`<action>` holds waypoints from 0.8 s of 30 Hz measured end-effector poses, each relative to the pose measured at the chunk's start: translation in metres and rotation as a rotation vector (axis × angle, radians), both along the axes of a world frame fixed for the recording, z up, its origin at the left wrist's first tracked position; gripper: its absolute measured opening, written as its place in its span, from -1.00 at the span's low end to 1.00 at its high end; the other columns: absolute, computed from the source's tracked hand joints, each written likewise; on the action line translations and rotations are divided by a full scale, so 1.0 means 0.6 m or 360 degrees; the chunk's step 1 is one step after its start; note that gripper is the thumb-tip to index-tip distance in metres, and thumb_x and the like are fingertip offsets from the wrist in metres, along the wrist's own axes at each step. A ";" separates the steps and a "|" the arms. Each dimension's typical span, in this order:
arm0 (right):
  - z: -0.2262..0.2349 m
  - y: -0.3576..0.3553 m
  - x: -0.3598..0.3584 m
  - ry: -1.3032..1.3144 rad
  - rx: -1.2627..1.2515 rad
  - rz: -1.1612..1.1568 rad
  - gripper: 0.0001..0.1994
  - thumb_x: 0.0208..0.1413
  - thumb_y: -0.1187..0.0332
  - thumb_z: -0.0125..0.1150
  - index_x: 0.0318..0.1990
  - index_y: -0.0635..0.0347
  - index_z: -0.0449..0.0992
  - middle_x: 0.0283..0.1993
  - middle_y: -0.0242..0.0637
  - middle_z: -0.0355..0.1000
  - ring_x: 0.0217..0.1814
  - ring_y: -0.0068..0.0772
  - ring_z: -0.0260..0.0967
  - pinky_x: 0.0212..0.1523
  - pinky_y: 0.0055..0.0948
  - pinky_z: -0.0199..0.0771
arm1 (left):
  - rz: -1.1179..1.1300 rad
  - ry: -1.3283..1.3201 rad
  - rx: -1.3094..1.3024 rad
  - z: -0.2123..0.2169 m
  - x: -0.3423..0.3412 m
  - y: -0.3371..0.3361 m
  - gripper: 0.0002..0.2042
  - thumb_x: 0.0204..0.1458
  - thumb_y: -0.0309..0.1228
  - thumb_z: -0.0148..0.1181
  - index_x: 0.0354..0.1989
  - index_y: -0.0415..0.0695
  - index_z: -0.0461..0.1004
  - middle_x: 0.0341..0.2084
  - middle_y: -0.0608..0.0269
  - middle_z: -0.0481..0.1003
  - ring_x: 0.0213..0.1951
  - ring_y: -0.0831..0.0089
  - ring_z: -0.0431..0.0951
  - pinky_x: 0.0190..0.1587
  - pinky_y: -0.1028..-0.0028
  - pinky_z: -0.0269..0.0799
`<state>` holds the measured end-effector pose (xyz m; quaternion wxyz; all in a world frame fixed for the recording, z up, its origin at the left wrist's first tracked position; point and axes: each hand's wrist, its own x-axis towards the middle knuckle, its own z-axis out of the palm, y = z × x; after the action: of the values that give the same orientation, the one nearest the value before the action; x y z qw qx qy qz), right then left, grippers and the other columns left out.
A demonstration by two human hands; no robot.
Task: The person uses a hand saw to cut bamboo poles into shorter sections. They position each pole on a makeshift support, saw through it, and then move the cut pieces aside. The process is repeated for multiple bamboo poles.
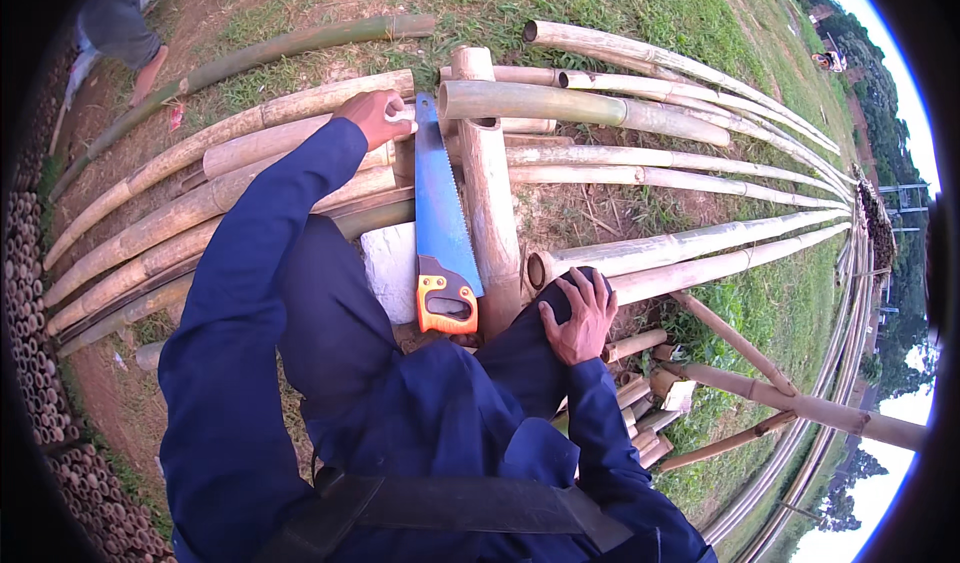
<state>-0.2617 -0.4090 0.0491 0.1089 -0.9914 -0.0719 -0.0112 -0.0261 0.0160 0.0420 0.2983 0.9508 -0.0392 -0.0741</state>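
Observation:
My left hand (pixel 374 118) reaches out over the bamboo, its fingers closed on a small white thing (pixel 403 116) whose kind I cannot make out. Just beside it is the tip of a handsaw (pixel 443 203) with a blue blade and an orange and black handle. The saw lies lengthwise between my knees, teeth facing right, along a thick bamboo post (pixel 489 198). Across the top of that post rests a cut bamboo pole (pixel 570 106). My right hand (pixel 582 315) lies on my right knee with its fingers spread, holding nothing.
Bamboo lengths (pixel 215 198) lie to the left, and long poles (pixel 680 175) fan out to the right. A whitish block (pixel 391 271) sits beside the saw. Bamboo stacks (pixel 40 363) line the left edge. Another person's leg (pixel 125 18) shows at the upper left. A bamboo frame (pixel 790 400) stands at right.

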 end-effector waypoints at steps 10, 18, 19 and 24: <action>0.000 -0.007 0.012 -0.0058 0.0293 -0.0128 -0.60 0.05 0.15 0.39 0.06 -0.02 0.64 0.30 -0.38 0.46 0.55 -0.13 0.13 0.54 0.25 -0.17 | 0.1064 0.0284 -0.0445 -0.202 0.190 -0.141 -0.30 0.04 0.25 0.24 -0.10 -0.29 0.68 -0.08 -0.16 0.64 0.04 0.00 0.64 0.12 0.18 0.49; 0.004 0.003 0.023 -0.0023 0.0263 -0.0145 -0.60 0.05 0.15 0.39 0.06 0.00 0.63 0.30 -0.38 0.46 0.55 -0.16 0.13 0.54 0.22 -0.16 | 0.0948 0.0061 -0.0888 -0.218 0.152 -0.178 -0.61 0.00 -0.13 0.51 -0.25 -0.26 0.68 -0.26 0.10 0.68 -0.19 0.30 0.63 -0.02 0.30 0.47; 0.004 0.001 0.018 -0.0016 0.0240 -0.0155 -0.60 0.05 0.15 0.39 0.06 0.00 0.63 0.30 -0.38 0.46 0.54 -0.16 0.13 0.53 0.22 -0.16 | 0.1024 0.0198 -0.1136 -0.203 0.132 -0.198 -0.64 -0.01 -0.16 0.53 -0.27 -0.24 0.68 -0.27 0.16 0.68 -0.17 0.38 0.61 -0.03 0.32 0.45; 0.003 0.016 0.016 -0.0001 0.0150 -0.0131 -0.58 0.04 0.12 0.40 0.07 0.00 0.63 0.31 -0.35 0.45 0.56 -0.13 0.10 0.56 0.22 -0.22 | 0.0994 -0.0083 -0.1499 -0.133 0.040 -0.130 -0.58 0.06 -0.24 0.48 -0.06 -0.35 0.61 -0.11 0.15 0.65 -0.06 0.37 0.59 0.09 0.34 0.43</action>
<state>-0.2522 -0.3994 0.0507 0.1548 -0.9873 -0.0305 -0.0193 -0.0019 -0.0617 -0.0376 0.6970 0.6831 0.2079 0.0665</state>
